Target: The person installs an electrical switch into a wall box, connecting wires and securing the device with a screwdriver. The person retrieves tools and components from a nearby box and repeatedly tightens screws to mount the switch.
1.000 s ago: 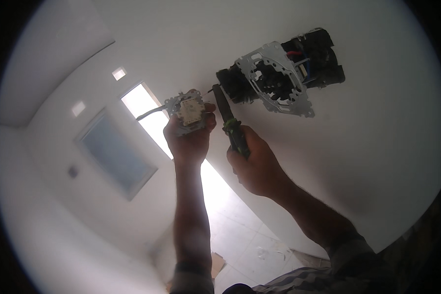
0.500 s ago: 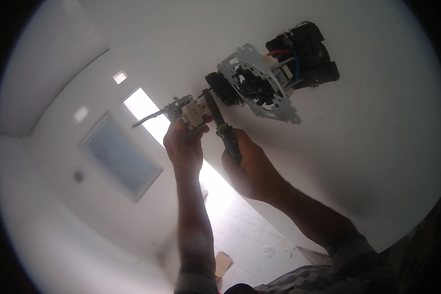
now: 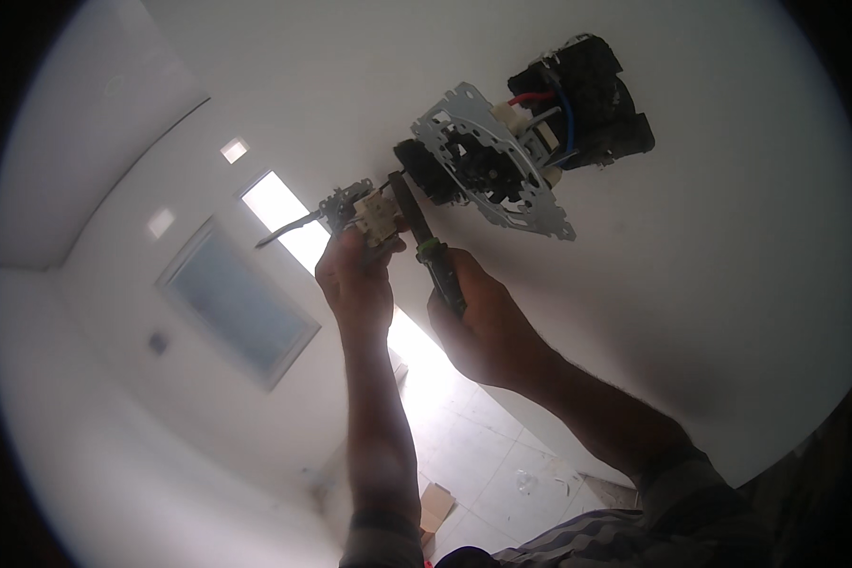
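Observation:
My left hand [image 3: 358,284] grips a small switch mechanism [image 3: 377,218] with a cream body and metal frame, a grey cable sticking out leftward. My right hand [image 3: 478,331] is wrapped around a dark green-handled hand tool [image 3: 434,260]; its dark upper end lies beside the mechanism, by a thin dark wire near the wall. Above right, a metal mounting plate [image 3: 519,187] hangs tilted over black wall boxes [image 3: 596,104], with red, blue and grey wires and pale parts at its right side.
The white wall [image 3: 729,284] fills the right. At left are a framed panel [image 3: 239,301], a tall bright opening [image 3: 279,213] and small bright squares [image 3: 234,149]. Below, a tiled floor [image 3: 473,445] holds a cardboard piece [image 3: 435,504] and small scraps.
The mechanism in my left hand has tilted, showing more of its edge. My right hand and tool have shifted slightly left. The wall fittings appear higher and further left as the view moves.

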`<action>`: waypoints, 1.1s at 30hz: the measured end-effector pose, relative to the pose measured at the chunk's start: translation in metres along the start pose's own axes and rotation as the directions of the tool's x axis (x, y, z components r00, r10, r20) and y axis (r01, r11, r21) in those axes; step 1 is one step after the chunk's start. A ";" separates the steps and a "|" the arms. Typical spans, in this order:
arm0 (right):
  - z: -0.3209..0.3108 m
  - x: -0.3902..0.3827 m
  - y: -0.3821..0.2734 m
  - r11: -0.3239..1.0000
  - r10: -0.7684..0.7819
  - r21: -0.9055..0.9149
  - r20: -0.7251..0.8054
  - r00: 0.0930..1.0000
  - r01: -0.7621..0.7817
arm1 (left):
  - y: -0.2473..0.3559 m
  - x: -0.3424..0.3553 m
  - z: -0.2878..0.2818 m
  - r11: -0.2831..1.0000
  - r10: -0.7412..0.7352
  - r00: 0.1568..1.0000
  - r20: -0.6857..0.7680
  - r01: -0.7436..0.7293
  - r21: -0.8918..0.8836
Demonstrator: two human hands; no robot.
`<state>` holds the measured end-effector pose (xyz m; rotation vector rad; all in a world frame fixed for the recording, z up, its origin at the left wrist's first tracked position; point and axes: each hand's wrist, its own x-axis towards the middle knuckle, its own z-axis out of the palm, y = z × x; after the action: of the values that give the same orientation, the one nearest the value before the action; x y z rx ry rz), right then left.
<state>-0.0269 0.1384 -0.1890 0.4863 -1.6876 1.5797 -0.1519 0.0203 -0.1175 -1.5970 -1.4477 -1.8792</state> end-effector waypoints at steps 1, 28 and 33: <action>0.000 0.000 0.000 1.000 0.011 -0.006 0.002 1.000 -0.011 | 0.001 0.000 0.002 0.999 0.019 1.000 -0.001 -0.019 0.030; -0.011 -0.007 0.003 0.998 -0.043 -0.054 -0.031 0.999 0.041 | 0.031 0.010 0.027 0.909 0.143 0.990 -0.013 -0.127 0.397; -0.010 -0.002 0.003 0.996 0.017 -0.088 0.003 1.000 -0.017 | 0.022 0.010 0.025 0.952 0.113 0.994 -0.001 -0.108 0.285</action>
<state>-0.0255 0.1481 -0.1928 0.4314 -1.7605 1.5100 -0.1246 0.0342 -0.1008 -1.4868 -1.5081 -1.5382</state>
